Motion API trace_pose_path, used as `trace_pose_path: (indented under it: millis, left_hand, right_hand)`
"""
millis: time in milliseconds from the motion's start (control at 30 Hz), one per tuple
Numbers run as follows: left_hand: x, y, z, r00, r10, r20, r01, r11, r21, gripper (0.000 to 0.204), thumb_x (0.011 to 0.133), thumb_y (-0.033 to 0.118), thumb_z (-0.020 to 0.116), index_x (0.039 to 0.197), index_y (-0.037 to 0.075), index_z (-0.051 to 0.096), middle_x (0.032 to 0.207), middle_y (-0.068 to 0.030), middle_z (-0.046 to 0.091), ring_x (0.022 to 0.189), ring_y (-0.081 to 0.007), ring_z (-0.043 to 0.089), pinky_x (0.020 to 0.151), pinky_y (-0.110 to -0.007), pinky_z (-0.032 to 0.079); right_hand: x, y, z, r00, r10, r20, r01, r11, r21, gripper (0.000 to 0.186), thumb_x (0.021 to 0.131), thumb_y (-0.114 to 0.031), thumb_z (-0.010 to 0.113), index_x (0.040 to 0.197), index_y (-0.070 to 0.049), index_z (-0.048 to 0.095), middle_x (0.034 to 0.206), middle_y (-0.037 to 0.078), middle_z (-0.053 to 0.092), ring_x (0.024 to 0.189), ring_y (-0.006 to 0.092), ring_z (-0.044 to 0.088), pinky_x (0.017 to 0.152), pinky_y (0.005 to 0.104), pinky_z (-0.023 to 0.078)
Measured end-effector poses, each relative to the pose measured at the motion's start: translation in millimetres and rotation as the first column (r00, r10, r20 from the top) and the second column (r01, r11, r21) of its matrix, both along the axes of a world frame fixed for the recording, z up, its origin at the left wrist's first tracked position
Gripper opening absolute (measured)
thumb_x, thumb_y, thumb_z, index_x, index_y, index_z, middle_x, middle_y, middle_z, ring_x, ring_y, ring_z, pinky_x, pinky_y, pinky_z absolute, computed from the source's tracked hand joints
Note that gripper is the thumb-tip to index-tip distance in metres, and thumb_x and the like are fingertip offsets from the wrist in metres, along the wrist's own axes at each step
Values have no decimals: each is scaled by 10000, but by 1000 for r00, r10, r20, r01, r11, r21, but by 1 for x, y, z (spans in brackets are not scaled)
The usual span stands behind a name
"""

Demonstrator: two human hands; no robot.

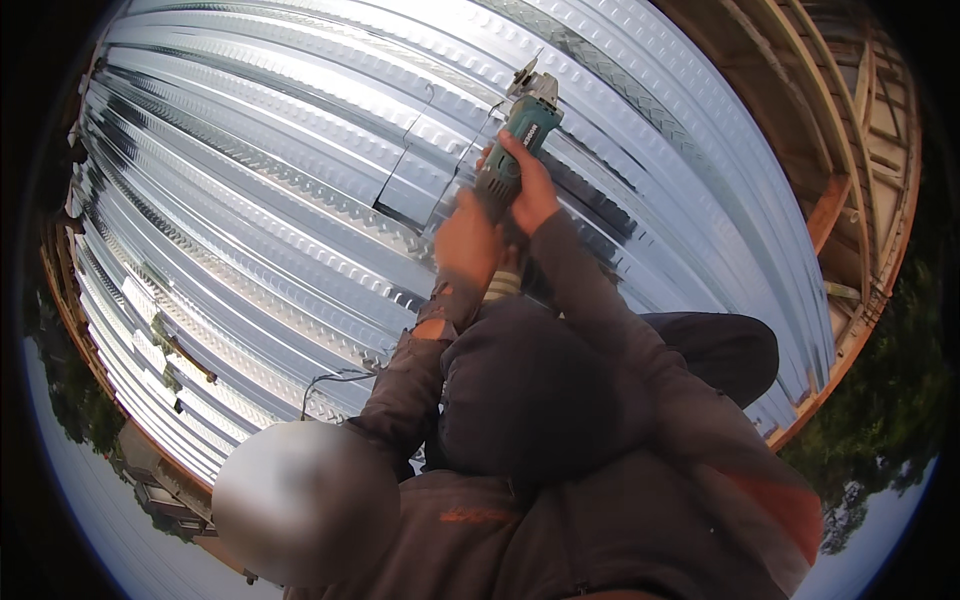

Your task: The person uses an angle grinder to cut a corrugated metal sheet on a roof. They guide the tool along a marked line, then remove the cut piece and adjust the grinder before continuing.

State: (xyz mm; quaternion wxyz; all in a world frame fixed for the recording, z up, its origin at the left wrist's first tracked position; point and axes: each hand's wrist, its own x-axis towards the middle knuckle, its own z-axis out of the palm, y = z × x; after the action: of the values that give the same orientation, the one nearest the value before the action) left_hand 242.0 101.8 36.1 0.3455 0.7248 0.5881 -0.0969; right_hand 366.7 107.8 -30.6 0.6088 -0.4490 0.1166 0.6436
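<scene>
My right hand (530, 185) is closed around the body of a green angle grinder (528, 130), its head pointing up and away from me over ribbed, embossed metal sheeting (280, 180). My left hand (468, 230) is at the grinder's dark rear end; motion smears its fingers, so I cannot tell their grip. Dark cut-like lines and a dark patch (590, 205) mark the sheet around the tool. My dark-clothed leg (540, 390) is bent beneath my arms, with a pale striped item just below the grinder, partly hidden.
Timber framing (850, 170) runs along the right edge of the sheeting. A thin cable (335, 377) lies left of me, and small objects (170, 350) sit on the sheet farther left. A blurred round shape (305, 500) is at lower left. Trees (880, 400) show beyond the edge.
</scene>
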Motion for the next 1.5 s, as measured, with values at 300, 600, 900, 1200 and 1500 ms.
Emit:
trace_pose_path:
  millis: [300,600,900,1200,1500]
  left_hand:
    - [11,29,-1,997,-18,72,12,997,83,465,817,283,759,1077,-18,518,896,-219,714,875,-398,708,768,-469,570]
    - [26,44,10,997,-71,16,71,997,-27,383,900,158,604,1221,-41,542,1041,-218,697,935,-360,718,807,-425,574]
    - [22,45,11,998,-60,29,56,992,112,326,833,236,697,1000,-36,630,899,-209,721,881,-376,723,790,-448,577]
    - [29,48,13,993,-119,-2,119,987,108,284,842,236,678,971,-17,692,987,-195,716,921,-363,719,809,-434,577]
    - [28,53,15,986,-167,-9,167,985,50,267,855,243,669,935,-5,724,976,-192,727,925,-354,719,802,-437,577]
  right_hand:
    - [6,14,-4,995,90,39,-93,993,73,385,890,-276,755,1139,-63,552,888,63,638,809,200,681,735,361,577]
    - [12,16,-9,993,103,53,-102,995,-18,422,912,-392,717,1146,-82,555,928,72,646,826,205,670,787,369,561]
    - [8,22,-15,995,96,6,-96,995,-13,455,895,-430,734,1061,-36,579,879,127,671,802,259,678,796,396,568]
    - [13,22,-20,995,100,-21,-101,995,-25,431,887,-443,739,1036,-61,604,867,120,672,787,258,675,777,399,572]
    - [12,25,-22,993,114,12,-113,993,-45,421,891,-448,730,1041,-74,604,870,98,664,792,239,661,771,386,560]
